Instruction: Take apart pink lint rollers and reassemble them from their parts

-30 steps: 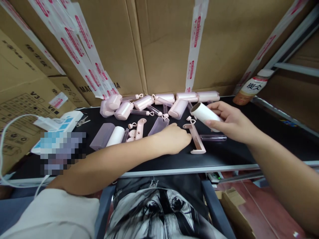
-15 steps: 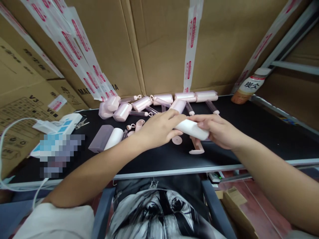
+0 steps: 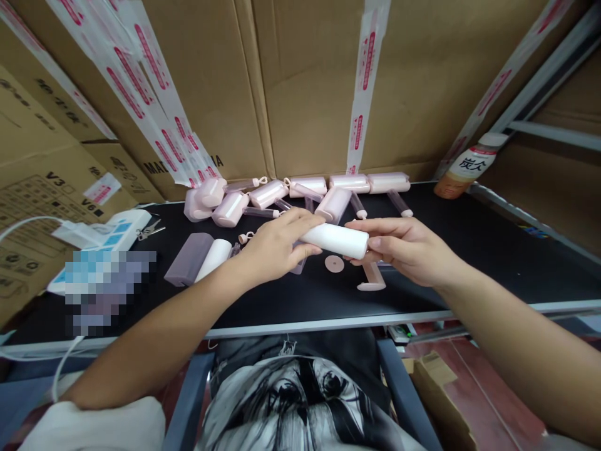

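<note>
A white roll (image 3: pixel 339 240), which looks like a lint roller refill, is held level above the black table. My left hand (image 3: pixel 277 244) is closed around its left end. My right hand (image 3: pixel 406 247) has thumb and fingers at the right end, pinching it. Under the hands lie a small pink disc (image 3: pixel 334 264) with a centre hole and a pink bracket-shaped part (image 3: pixel 372 277). Part of a translucent purple piece (image 3: pixel 298 267) shows below my left hand. Left of my forearm, another white roll (image 3: pixel 215 257) leans beside a purple translucent cover (image 3: pixel 189 258).
Several pink cased rollers (image 3: pixel 333 205) and slim translucent handles (image 3: pixel 399 203) lie along the cardboard wall (image 3: pixel 305 94). A drink bottle (image 3: pixel 469 166) stands at the back right. At left are a power strip (image 3: pixel 126 228) with a white cable and keys (image 3: pixel 150 230).
Both hands have shifted; the white roll has moved left and lies more level. My right-hand fingers are now spread further from my left hand, at the roll's right end.
</note>
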`<state>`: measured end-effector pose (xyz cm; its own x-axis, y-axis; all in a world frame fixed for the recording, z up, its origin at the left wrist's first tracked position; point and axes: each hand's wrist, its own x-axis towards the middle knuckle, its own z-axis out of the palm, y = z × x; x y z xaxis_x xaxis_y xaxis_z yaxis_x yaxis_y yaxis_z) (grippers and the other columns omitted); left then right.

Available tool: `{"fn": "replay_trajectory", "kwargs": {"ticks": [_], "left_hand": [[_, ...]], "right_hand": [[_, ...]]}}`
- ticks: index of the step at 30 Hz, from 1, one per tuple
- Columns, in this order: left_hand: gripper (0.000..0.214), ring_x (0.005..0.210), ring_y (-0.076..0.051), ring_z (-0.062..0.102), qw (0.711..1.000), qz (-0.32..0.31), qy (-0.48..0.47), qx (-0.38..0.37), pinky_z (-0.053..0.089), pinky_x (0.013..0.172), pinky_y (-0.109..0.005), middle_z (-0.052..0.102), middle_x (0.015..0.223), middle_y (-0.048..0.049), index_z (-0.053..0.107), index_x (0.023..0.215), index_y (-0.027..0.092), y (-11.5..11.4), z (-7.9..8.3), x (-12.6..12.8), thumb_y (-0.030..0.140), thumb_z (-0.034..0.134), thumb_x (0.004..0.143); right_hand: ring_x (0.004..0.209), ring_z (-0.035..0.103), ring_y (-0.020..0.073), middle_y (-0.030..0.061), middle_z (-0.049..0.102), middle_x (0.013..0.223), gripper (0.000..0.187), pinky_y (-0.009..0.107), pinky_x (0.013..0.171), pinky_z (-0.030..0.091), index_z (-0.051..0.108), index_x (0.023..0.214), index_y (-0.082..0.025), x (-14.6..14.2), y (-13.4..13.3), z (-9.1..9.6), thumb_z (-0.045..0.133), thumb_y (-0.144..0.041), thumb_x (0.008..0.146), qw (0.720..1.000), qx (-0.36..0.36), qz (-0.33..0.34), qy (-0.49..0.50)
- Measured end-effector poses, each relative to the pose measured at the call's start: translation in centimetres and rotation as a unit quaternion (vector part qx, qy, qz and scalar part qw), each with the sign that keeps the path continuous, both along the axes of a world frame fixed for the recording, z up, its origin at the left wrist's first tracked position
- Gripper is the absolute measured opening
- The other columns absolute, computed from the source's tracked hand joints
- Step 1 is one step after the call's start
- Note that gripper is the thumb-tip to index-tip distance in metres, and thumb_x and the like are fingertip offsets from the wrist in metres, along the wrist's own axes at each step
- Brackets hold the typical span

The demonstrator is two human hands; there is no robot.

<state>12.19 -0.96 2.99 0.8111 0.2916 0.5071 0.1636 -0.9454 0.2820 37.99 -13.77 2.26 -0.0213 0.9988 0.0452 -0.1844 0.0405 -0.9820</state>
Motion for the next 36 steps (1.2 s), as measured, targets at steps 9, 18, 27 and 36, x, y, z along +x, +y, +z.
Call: {"fn": "replay_trajectory", "kwargs": {"ticks": [9,18,27,36], "left_hand": [[0.046,0.119,-0.027,0.072,0.998,0.032,0.012,0.054,0.059,0.103,-0.041,0.071,0.132,-0.0122,0.068,0.142,0.020,0.3,0.5,-0.1,0.024,0.078,0.097],[0.042,0.115,-0.026,0.072,0.987,0.088,-0.118,-0.067,0.058,0.103,-0.042,0.077,0.123,-0.0076,0.074,0.123,0.020,0.5,1.8,-0.3,0.038,0.087,0.087],[0.056,0.092,-0.019,0.072,0.936,0.028,-0.151,-0.318,0.058,0.078,-0.031,0.074,0.112,-0.0045,0.062,0.124,0.023,-0.8,3.7,-1.0,0.042,0.087,0.077],[0.029,0.076,-0.023,0.066,0.947,0.059,0.284,-0.139,0.040,0.061,-0.034,0.076,0.083,-0.0060,0.078,0.086,0.021,-0.4,5.2,5.5,0.048,0.070,0.077]], "right_hand": [[0.083,0.082,0.0212,0.0040,0.085,0.104,0.035,0.031,0.073,0.072,0.090,0.104,-0.024,-0.9,0.9,0.4,0.085,-0.017,0.071,0.998,0.005,-0.047,-0.040],[0.089,0.081,0.0236,0.0046,0.083,0.108,0.014,0.045,0.088,0.070,0.083,0.095,-0.025,0.0,1.7,1.6,0.085,-0.031,0.083,0.979,0.101,-0.163,-0.073],[0.112,0.072,0.0348,0.0116,0.083,0.120,0.018,0.052,0.099,0.048,0.085,0.092,-0.021,0.8,4.8,-2.3,0.069,-0.026,0.099,0.676,0.266,-0.003,-0.688],[0.097,0.065,0.0321,0.0142,0.081,0.100,0.021,0.042,0.083,0.037,0.083,0.082,-0.017,-0.1,5.5,-2.6,0.071,-0.024,0.097,0.605,0.204,0.013,-0.769]]}}
